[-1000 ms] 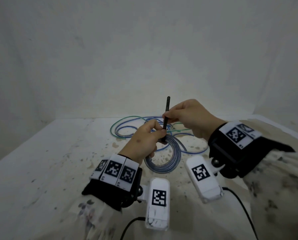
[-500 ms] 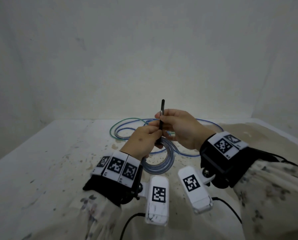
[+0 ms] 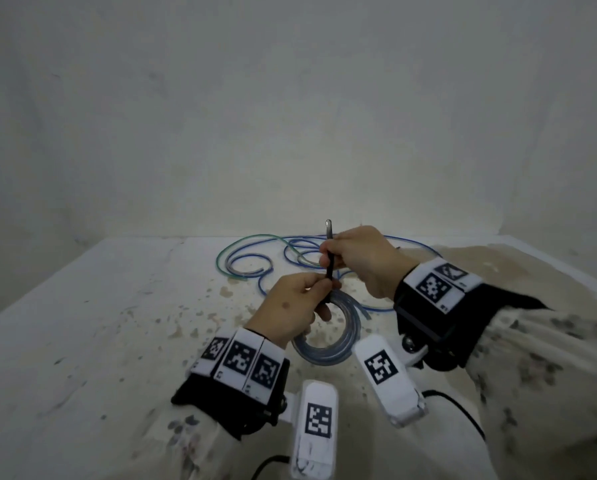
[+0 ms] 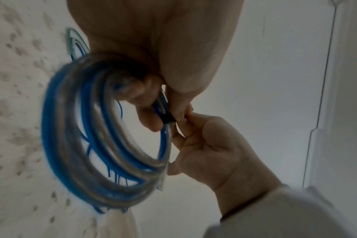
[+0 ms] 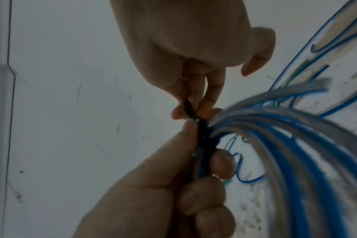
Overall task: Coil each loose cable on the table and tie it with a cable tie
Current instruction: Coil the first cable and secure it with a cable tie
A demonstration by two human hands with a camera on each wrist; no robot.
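Note:
A coil of clear and blue cable point(image 3: 328, 353) hangs from my left hand point(image 3: 319, 292), whose fingers grip the bundle at its top, above the table. A black cable tie point(image 3: 328, 237) wraps the bundle there and its tail points straight up. My right hand point(image 3: 328, 263) pinches that tail just above the left fingers. The left wrist view shows the coil point(image 4: 71, 145) under my left hand and the tie's black band point(image 4: 167, 119) around it. In the right wrist view, my thumb and finger pinch the tie point(image 5: 202, 128) beside the coil point(image 5: 285, 132).
Loose blue cable point(image 3: 376, 308) and green cable point(image 3: 255, 240) sprawl in loops across the back of the stained white table point(image 3: 99, 323), behind my hands. Plain white walls close in the far and right sides.
Both hands have come down and a little nearer with the coil. The tie's upright tail tip stands lower than a second ago. Both grips are unchanged.

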